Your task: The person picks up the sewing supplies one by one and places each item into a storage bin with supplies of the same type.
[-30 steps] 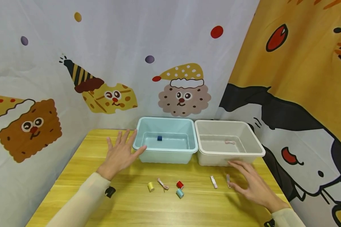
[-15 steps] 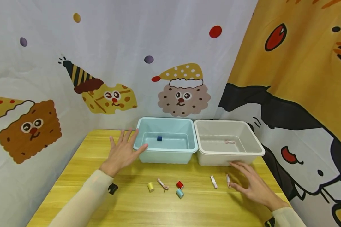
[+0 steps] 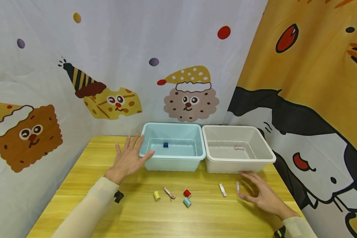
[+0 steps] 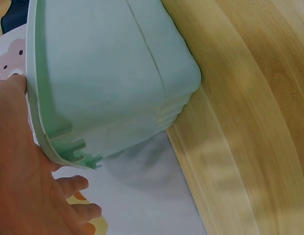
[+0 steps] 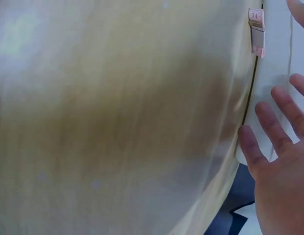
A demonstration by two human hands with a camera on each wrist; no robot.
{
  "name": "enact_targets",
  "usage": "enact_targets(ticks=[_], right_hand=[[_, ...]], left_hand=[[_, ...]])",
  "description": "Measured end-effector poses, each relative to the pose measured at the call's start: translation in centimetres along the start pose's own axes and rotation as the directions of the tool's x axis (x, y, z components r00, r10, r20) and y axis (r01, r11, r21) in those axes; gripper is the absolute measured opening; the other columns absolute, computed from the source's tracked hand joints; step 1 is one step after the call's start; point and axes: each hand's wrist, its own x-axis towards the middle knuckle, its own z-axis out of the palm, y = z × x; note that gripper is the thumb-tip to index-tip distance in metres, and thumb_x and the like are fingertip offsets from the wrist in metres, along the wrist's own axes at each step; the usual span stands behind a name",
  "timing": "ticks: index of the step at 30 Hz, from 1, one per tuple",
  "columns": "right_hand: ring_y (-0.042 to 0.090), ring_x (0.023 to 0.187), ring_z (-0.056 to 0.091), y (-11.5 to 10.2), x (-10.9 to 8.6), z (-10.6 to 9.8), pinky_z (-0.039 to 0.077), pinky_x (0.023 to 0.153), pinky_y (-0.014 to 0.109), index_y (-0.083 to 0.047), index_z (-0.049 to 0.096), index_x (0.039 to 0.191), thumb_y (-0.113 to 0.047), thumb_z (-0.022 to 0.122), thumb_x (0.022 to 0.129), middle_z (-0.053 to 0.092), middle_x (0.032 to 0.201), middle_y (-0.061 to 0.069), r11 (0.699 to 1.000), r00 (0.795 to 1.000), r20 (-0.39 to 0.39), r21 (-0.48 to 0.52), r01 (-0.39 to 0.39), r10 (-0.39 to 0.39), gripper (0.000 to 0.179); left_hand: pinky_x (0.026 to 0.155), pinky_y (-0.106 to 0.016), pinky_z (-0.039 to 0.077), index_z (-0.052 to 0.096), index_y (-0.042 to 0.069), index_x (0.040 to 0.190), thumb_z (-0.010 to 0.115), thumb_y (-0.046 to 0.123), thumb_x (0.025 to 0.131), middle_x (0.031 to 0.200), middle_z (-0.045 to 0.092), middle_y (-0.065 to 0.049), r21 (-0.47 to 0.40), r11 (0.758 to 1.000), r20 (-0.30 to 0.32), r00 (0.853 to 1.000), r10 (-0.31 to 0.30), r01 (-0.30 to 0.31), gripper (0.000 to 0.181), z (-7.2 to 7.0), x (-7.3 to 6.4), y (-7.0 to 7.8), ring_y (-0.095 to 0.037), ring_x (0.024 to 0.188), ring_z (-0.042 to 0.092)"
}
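While the left hand (image 3: 126,163) spreads its fingers at the left edge of the blue bin (image 3: 170,165), left of centre in the head view, its grip apart, the right hand (image 3: 264,195) at lower right has its grip apart too, thumb and fingers well parted. Just beside that thumb lies a folded pink strip (image 3: 237,187), narrow and flat, printed with a 14 in the right wrist view. Whether the left fingertips touch the rim I cannot tell.

Both bins look like smooth plastic, with rounded corners and a lipped rim; the left wrist view shows notched ribs under the blue one's rim. The white bin (image 3: 235,167) stands right of it, its front wall rising behind the right fingertips. A dark blue block (image 3: 165,145) lies inside the blue bin, a pinkish strip (image 3: 239,148) inside the white one.

On the streaky wood-grained table (image 3: 137,221), low in the middle, are a yellow spool (image 3: 156,196), a thin cord bundle (image 3: 169,193), a red spool (image 3: 187,193) and a light-blue spool (image 3: 187,202). Farther right is a slim white strip (image 3: 222,190). Creased cartoon-printed cloth (image 3: 122,33) hangs behind.
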Motion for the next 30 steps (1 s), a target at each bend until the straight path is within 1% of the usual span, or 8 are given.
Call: enact_targets(ticks=[3, 8, 12, 15, 17, 21, 23, 30], right_hand=[[0.051, 0.155, 0.057, 0.2, -0.1, 0.0, 0.044, 0.118, 0.09, -0.013, 0.061, 0.168, -0.045, 0.103, 0.089, 0.061, 0.169, 0.017, 1.0, 1.0, -0.001, 0.001, 0.011, -0.011, 0.095], [0.043, 0.151, 0.06, 0.5, -0.1, 0.4, 0.049, 0.12, 0.075, -0.015, 0.063, 0.167, -0.047, 0.106, 0.086, 0.065, 0.166, 0.012, 0.999, 1.0, -0.01, -0.031, 0.028, -0.029, 0.097], [0.038, 0.151, 0.06, 1.0, -0.1, 0.8, 0.047, 0.125, 0.05, -0.017, 0.063, 0.168, -0.049, 0.106, 0.084, 0.066, 0.165, 0.008, 0.998, 0.999, -0.013, -0.04, 0.043, -0.043, 0.099], [0.039, 0.15, 0.06, 1.3, -0.1, 1.0, 0.043, 0.124, 0.039, -0.018, 0.064, 0.167, -0.048, 0.107, 0.084, 0.066, 0.165, 0.007, 0.998, 0.999, -0.01, -0.039, 0.052, -0.053, 0.099], [0.04, 0.15, 0.06, 1.3, 0.0, 1.1, 0.045, 0.123, 0.044, -0.018, 0.064, 0.167, -0.048, 0.107, 0.083, 0.067, 0.164, 0.007, 0.998, 0.999, -0.01, -0.045, 0.05, -0.051, 0.099], [0.044, 0.148, 0.062, 1.3, 0.3, 1.0, 0.051, 0.117, 0.07, -0.018, 0.067, 0.163, -0.044, 0.108, 0.083, 0.069, 0.162, 0.009, 0.997, 0.998, 0.003, -0.052, 0.059, -0.059, 0.093], [0.045, 0.147, 0.063, 1.2, 0.4, 1.0, 0.051, 0.115, 0.077, -0.019, 0.07, 0.16, -0.043, 0.108, 0.084, 0.071, 0.16, 0.009, 0.997, 0.998, 0.013, -0.053, 0.062, -0.061, 0.088], [0.036, 0.142, 0.068, 0.8, 0.6, 0.8, 0.055, 0.116, 0.071, -0.025, 0.075, 0.154, -0.04, 0.105, 0.089, 0.075, 0.153, -0.002, 0.996, 0.998, 0.041, -0.081, 0.046, -0.043, 0.073]], left_hand=[[0.133, -0.095, -0.002, 0.022, 0.018, 0.189, 0.042, 0.084, 0.114, 0.198, 0.015, -0.013, -0.005, 1.0, 0.015, 1.0, 0.0, 0.0, 0.102, 0.1, 0.1, 0.0, -0.054, 0.183, 0.006], [0.134, -0.094, -0.005, 0.017, 0.018, 0.19, 0.041, 0.083, 0.115, 0.199, 0.01, -0.009, -0.017, 1.0, 0.038, 0.999, 0.004, -0.004, 0.102, -0.1, 0.1, 0.2, -0.052, 0.184, 0.004], [0.133, -0.095, -0.004, 0.015, 0.017, 0.19, 0.042, 0.082, 0.115, 0.199, 0.01, -0.009, -0.018, 1.0, 0.046, 0.999, 0.007, -0.006, 0.102, -0.1, 0.1, 0.2, -0.052, 0.184, 0.004], [0.133, -0.095, -0.003, 0.015, 0.016, 0.189, 0.042, 0.082, 0.115, 0.199, 0.011, -0.01, -0.015, 1.0, 0.051, 0.999, 0.009, -0.008, 0.103, -0.1, 0.1, 0.2, -0.052, 0.184, 0.004], [0.133, -0.095, -0.001, 0.015, 0.016, 0.189, 0.042, 0.082, 0.115, 0.199, 0.011, -0.01, -0.011, 1.0, 0.051, 0.999, 0.009, -0.009, 0.103, -0.1, 0.2, 0.2, -0.052, 0.183, 0.005], [0.133, -0.096, 0.002, 0.016, 0.016, 0.189, 0.042, 0.082, 0.115, 0.199, 0.012, -0.011, -0.011, 1.0, 0.045, 0.999, 0.012, -0.011, 0.102, -0.2, 0.2, 0.2, -0.053, 0.183, 0.007], [0.133, -0.096, 0.002, 0.017, 0.015, 0.189, 0.042, 0.082, 0.115, 0.199, 0.013, -0.011, -0.008, 1.0, 0.044, 0.999, 0.012, -0.012, 0.103, -0.2, 0.3, 0.2, -0.053, 0.183, 0.007], [0.134, -0.095, 0.0, 0.015, 0.014, 0.189, 0.038, 0.085, 0.114, 0.199, 0.011, -0.011, 0.009, 1.0, 0.063, 0.998, 0.007, -0.007, 0.106, 0.0, 0.2, 0.2, -0.053, 0.183, 0.007]])
